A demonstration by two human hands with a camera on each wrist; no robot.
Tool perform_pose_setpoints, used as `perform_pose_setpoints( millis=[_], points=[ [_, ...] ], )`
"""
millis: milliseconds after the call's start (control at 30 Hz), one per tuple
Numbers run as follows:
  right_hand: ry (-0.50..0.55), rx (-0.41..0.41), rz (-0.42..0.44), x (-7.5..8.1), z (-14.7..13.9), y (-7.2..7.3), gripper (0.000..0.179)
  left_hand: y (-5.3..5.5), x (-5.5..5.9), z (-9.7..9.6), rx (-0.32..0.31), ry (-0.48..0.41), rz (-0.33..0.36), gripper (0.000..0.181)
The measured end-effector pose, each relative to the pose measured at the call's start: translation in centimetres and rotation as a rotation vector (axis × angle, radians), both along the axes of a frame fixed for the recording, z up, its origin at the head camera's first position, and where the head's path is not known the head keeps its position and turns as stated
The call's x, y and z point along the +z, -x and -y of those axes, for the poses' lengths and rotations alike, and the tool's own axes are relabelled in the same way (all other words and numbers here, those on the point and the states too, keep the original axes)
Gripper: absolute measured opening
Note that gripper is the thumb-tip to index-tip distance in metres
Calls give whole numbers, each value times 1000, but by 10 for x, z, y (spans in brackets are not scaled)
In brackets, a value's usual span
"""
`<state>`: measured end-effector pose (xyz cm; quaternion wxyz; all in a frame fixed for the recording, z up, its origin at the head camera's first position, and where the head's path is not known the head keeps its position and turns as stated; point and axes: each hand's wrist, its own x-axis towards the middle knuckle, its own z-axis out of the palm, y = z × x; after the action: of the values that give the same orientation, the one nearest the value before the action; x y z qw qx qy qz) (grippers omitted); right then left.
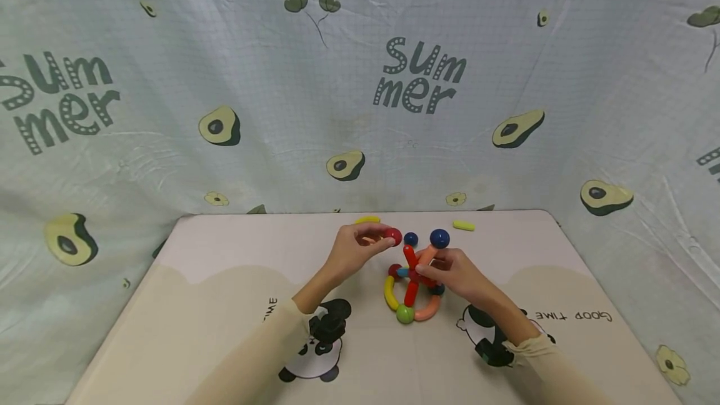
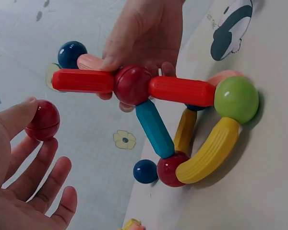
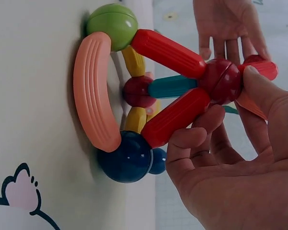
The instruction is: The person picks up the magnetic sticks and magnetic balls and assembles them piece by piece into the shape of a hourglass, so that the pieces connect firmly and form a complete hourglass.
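At the middle of the desk (image 1: pixel 202 330): ball-and-stick structure (image 1: pixel 411 294), its ring base resting on the surface.
Ring base: green ball (image 1: pixel 405 314), dark blue ball (image 3: pixel 127 157) and lower red ball (image 2: pixel 173 169), linked by a salmon curved stick (image 3: pixel 92 91) and two yellow curved sticks (image 2: pixel 209 151).
Upper joint: upper red ball (image 2: pixel 132 85), reached from the ring by two red sticks (image 3: pixel 169 53) and one teal stick (image 2: pixel 155 128).
Top: upright red stick (image 1: pixel 409 257), free end bare; beside it a straight salmon stick (image 1: pixel 427 255) capped by a large blue ball (image 1: pixel 440 238).
Right grip (image 1: pixel 454 272): grasping the structure at the upper red ball, thumb and fingers bent about it.
Left grip (image 1: pixel 355 251): pinching a separate red ball (image 1: pixel 396 236) in the air, left of the upright red stick, apart from the structure; remaining fingers loosely spread.
Loose pieces: small blue ball (image 1: pixel 410 239) beyond the structure; yellow-green stick (image 1: pixel 464 225) and yellow curved piece (image 1: pixel 368 219) near the far edge.
Desk print: pandas and "GOOD TIME" lettering.
Backdrop: pale cloth (image 1: pixel 270 80) printed with avocados and "SUMMER".
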<state>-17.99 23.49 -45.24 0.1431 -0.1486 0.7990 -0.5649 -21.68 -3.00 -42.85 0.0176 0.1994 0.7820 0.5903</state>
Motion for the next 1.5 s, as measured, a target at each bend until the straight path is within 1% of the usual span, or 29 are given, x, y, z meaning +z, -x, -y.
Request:
perform_pose_setpoints(
  millis=[167,267,467,633,767,900,1067,1500],
  points=[
    [-1,16,-9,2,-1,0,32,-5,9,1,-2,-42,42,30],
    [-16,22,-14,3,-1,2,31,-8,12,0,-16,-59,51,30],
    [-29,34,-23,4,-1,3,32,-13,16,-5,-50,-73,27,28],
    [-24,44,-33,3,-2,4,33,-14,15,-9,-68,-59,-18,26],
    [-26,44,-38,2,-2,4,34,-14,12,-11,-65,-36,-39,27],
    [-29,35,-33,3,-2,4,34,-14,12,-12,-62,-34,-37,28],
    [-34,26,-29,3,-2,4,35,-17,12,-12,-78,-53,-18,30],
    [-35,54,-29,2,-3,6,35,-22,10,-14,-80,-82,-15,30]
  ],
)
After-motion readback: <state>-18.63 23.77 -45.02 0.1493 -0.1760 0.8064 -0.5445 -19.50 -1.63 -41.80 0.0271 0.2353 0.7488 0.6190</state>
